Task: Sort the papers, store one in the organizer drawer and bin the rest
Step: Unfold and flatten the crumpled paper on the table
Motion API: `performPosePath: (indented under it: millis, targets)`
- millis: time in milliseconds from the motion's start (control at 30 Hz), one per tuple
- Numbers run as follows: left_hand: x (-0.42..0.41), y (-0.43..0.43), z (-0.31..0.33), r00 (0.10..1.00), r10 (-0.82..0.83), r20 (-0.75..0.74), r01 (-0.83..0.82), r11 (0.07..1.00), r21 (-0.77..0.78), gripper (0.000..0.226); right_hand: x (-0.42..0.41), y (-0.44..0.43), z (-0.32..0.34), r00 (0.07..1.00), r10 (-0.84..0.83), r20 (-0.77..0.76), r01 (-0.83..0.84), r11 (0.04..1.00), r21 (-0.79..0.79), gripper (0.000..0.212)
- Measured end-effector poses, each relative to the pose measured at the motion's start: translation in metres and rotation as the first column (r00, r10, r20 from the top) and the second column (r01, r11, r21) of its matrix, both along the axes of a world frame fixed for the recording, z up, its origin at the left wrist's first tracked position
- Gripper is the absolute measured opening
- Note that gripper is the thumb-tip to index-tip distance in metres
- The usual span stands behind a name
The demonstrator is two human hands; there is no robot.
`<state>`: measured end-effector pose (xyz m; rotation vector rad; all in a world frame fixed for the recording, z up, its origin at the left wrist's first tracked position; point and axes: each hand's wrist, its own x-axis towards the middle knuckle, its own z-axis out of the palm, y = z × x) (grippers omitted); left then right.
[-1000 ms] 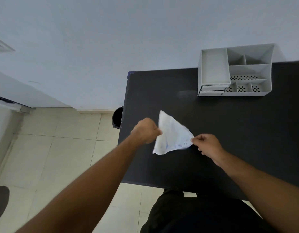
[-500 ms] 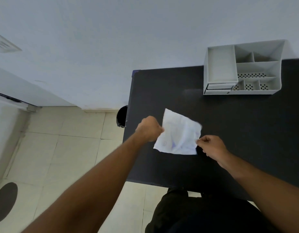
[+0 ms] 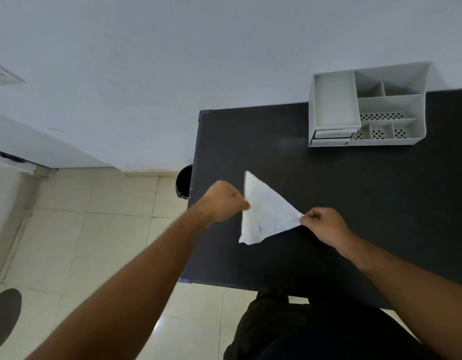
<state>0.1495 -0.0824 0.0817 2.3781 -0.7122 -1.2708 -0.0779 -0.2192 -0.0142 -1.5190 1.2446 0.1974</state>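
Observation:
A crumpled white paper (image 3: 266,214) with faint blue writing is stretched between both hands above the black table (image 3: 328,193), forming a triangle. My left hand (image 3: 222,201) pinches its left edge. My right hand (image 3: 324,224) pinches its right corner. The grey desk organizer (image 3: 364,107) stands at the table's far edge, with a small drawer (image 3: 331,133) at its lower left that looks closed. A dark bin (image 3: 184,181) shows partly on the floor past the table's left edge.
A white wall runs behind the table. Beige floor tiles (image 3: 94,229) lie to the left. A dark round patch (image 3: 4,315) marks the floor at the lower left. My dark trousers show below the table's near edge.
The paper was briefly slack and squarer half a second ago; both hands have pulled it taut into a triangle again. The view has shifted slightly.

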Motion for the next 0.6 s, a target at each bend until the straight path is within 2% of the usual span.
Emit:
performPosePath:
  millis: [67,133,167,200,300,333,433,467,533,567,600]
  targets:
    - [-0.011,-0.006,0.007,0.995,-0.071,-0.065,0.070,0.997,-0.028,0.018,0.002,0.000,0.000,1.000,0.010,-0.014,-0.010,1.000,0.016,0.015]
    - [-0.008,-0.009,-0.001,1.000,0.013,0.026,-0.012,0.999,-0.034,0.018,0.002,0.000,-0.001,1.000,0.007,-0.022,-0.006,1.000,0.010,0.022]
    - [-0.004,-0.007,-0.007,0.993,0.065,0.096,-0.065,0.998,-0.003,0.022,0.001,0.000,-0.002,1.000,0.008,-0.018,-0.008,1.000,0.006,0.024]
    - [-0.003,-0.007,-0.009,0.991,0.078,0.105,-0.082,0.996,0.036,0.024,0.001,0.000,-0.002,1.000,0.011,-0.013,-0.010,1.000,0.010,0.021]
    - [-0.013,-0.011,-0.001,0.992,-0.062,-0.111,0.066,0.997,0.034,0.020,0.001,-0.006,-0.001,1.000,0.004,-0.012,-0.003,0.999,0.054,0.014]
    - [-0.013,-0.013,-0.001,0.993,-0.040,-0.109,0.043,0.999,0.021,0.019,0.001,-0.008,-0.001,1.000,0.003,-0.014,-0.003,0.999,0.054,0.014]
    - [0.001,-0.008,-0.013,0.989,0.101,0.112,-0.110,0.990,0.085,0.023,0.000,-0.009,-0.002,1.000,-0.013,-0.009,0.013,1.000,0.029,0.013]
    - [0.002,-0.007,-0.013,0.994,0.061,0.089,-0.071,0.991,0.116,0.023,0.000,-0.009,-0.002,1.000,-0.004,-0.013,0.004,1.000,0.014,0.013]
    - [-0.004,-0.007,-0.005,0.996,-0.056,-0.071,0.060,0.996,0.061,0.018,-0.002,-0.008,-0.004,0.999,0.019,-0.031,-0.019,1.000,-0.011,0.014]
    - [-0.006,-0.008,0.000,0.989,-0.056,-0.138,0.059,0.998,0.012,0.015,-0.002,-0.008,-0.004,0.999,0.020,-0.039,-0.021,1.000,-0.014,0.015]
    - [-0.005,-0.009,0.003,0.991,-0.031,-0.131,0.030,1.000,-0.009,0.016,-0.002,-0.008,-0.004,0.999,0.018,-0.044,-0.018,1.000,-0.016,0.017]
